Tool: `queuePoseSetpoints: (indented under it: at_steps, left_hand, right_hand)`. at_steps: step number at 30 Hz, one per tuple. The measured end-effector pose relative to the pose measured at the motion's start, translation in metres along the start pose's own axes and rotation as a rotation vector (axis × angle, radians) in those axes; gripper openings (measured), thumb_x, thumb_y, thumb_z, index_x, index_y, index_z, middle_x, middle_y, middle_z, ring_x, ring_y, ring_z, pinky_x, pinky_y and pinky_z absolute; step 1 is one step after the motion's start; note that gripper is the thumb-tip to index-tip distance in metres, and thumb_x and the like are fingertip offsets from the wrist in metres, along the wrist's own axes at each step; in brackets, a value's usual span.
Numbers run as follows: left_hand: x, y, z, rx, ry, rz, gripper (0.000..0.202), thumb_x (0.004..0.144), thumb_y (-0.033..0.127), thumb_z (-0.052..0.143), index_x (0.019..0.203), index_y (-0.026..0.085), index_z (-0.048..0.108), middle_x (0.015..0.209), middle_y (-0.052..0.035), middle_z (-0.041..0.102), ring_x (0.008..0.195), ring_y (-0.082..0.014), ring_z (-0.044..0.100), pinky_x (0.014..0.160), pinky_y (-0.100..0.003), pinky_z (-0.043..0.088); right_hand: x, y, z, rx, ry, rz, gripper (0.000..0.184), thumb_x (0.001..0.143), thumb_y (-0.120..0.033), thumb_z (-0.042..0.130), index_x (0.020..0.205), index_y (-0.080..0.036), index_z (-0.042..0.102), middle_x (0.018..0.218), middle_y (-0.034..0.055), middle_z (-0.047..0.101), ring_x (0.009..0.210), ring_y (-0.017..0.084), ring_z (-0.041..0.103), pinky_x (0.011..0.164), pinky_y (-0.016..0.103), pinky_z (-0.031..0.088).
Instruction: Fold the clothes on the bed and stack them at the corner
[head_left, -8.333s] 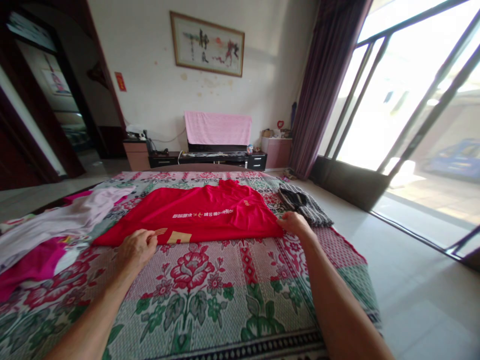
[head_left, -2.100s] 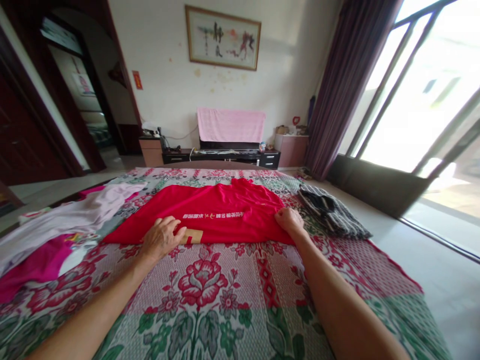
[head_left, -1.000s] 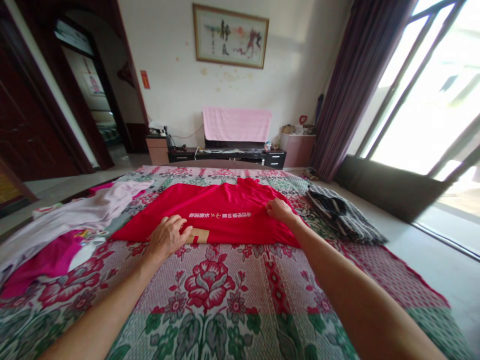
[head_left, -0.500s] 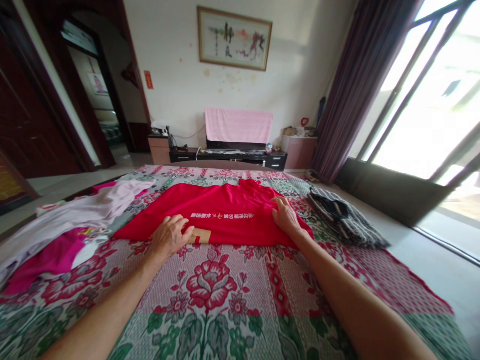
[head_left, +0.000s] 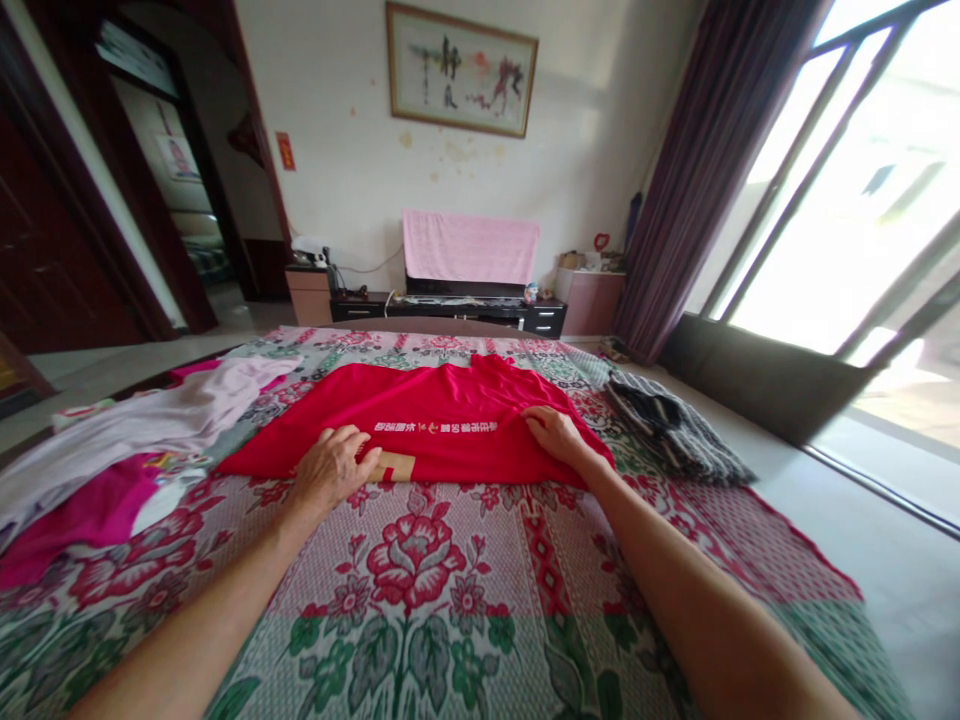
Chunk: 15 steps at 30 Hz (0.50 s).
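Note:
A red T-shirt point(head_left: 442, 415) with white lettering lies spread across the flowered blanket point(head_left: 420, 600). My left hand point(head_left: 328, 468) rests flat, fingers spread, on the shirt's near edge beside a tan patch. My right hand point(head_left: 553, 432) lies palm down on the shirt's right part, fingers stretched toward the middle. Neither hand grips the cloth.
A heap of white and pink clothes point(head_left: 112, 450) lies on the left of the blanket. A folded grey striped garment point(head_left: 667, 425) sits at the right edge. Beyond stand a low dark cabinet point(head_left: 465, 312) with a pink towel point(head_left: 470, 246), a curtain and a glass door point(head_left: 847, 200).
Over the last second my right hand slid left across the shirt's right side. Earlier it sat at the shirt's right corner. My left hand has stayed near the tan patch.

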<state>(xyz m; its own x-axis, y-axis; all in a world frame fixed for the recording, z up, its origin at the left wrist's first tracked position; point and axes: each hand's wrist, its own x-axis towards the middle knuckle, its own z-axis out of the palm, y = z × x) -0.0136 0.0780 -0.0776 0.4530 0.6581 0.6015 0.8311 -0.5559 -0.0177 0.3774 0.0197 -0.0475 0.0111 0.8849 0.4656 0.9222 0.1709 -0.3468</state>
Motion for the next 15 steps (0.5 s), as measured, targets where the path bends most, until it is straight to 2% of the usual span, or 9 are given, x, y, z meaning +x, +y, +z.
queuePoseSetpoints:
  at_steps: [3,5,8,11,13,15]
  left_hand:
    - [0.001,0.000,0.000,0.008,-0.008,0.008,0.036,0.086,0.042,0.047,0.095,0.015,0.069,0.096,-0.0110,0.068,0.087,-0.0251,0.061,0.086,-0.039,0.045]
    - [0.001,-0.001,0.002,0.004,-0.004,0.013,0.038,0.086,0.043,0.046,0.095,0.014,0.069,0.096,-0.0113,0.068,0.088,-0.0257,0.061,0.087,-0.039,0.045]
    - [0.001,-0.003,0.005,-0.013,0.008,0.015,0.038,0.086,0.042,0.046,0.096,0.014,0.069,0.097,-0.0117,0.068,0.090,-0.0259,0.062,0.086,-0.039,0.046]
    - [0.001,0.002,0.002,-0.008,0.019,-0.001,0.033,0.085,0.038,0.045,0.093,0.016,0.069,0.094,-0.0114,0.067,0.088,-0.0252,0.062,0.083,-0.038,0.048]
    - [0.002,0.016,-0.005,-0.016,0.029,0.007,0.029,0.085,0.032,0.045,0.093,0.017,0.069,0.096,-0.0110,0.067,0.087,-0.0246,0.062,0.082,-0.038,0.048]
    - [0.005,0.041,-0.013,-0.067,0.036,0.052,0.027,0.083,0.026,0.046,0.095,0.018,0.069,0.102,-0.0107,0.067,0.089,-0.0243,0.062,0.083,-0.039,0.048]
  right_hand:
    - [-0.005,0.002,-0.019,-0.021,0.133,0.216,0.030,0.083,-0.019,0.048,0.101,-0.019,0.072,0.102,0.0053,0.073,0.094,0.017,0.066,0.086,0.024,0.046]
    - [-0.012,0.004,-0.036,-0.072,0.144,0.329,0.029,0.081,-0.021,0.050,0.097,-0.020,0.074,0.095,0.0037,0.074,0.088,0.017,0.066,0.080,0.023,0.046]
    - [-0.030,0.010,-0.062,-0.150,0.054,0.408,0.025,0.079,-0.025,0.052,0.084,-0.018,0.076,0.078,0.0021,0.072,0.077,0.016,0.063,0.069,0.021,0.043]
    - [-0.053,0.018,-0.081,-0.145,-0.051,0.470,0.025,0.078,-0.029,0.053,0.073,-0.015,0.074,0.061,0.0003,0.063,0.063,0.012,0.057,0.057,0.020,0.037]
    - [-0.065,0.022,-0.090,-0.106,-0.125,0.520,0.027,0.077,-0.034,0.056,0.070,-0.015,0.073,0.055,-0.0013,0.056,0.057,0.011,0.051,0.052,0.021,0.034]
    - [-0.074,0.025,-0.096,-0.064,-0.228,0.534,0.029,0.076,-0.040,0.057,0.067,-0.015,0.071,0.051,-0.0028,0.050,0.052,0.010,0.045,0.049,0.022,0.033]
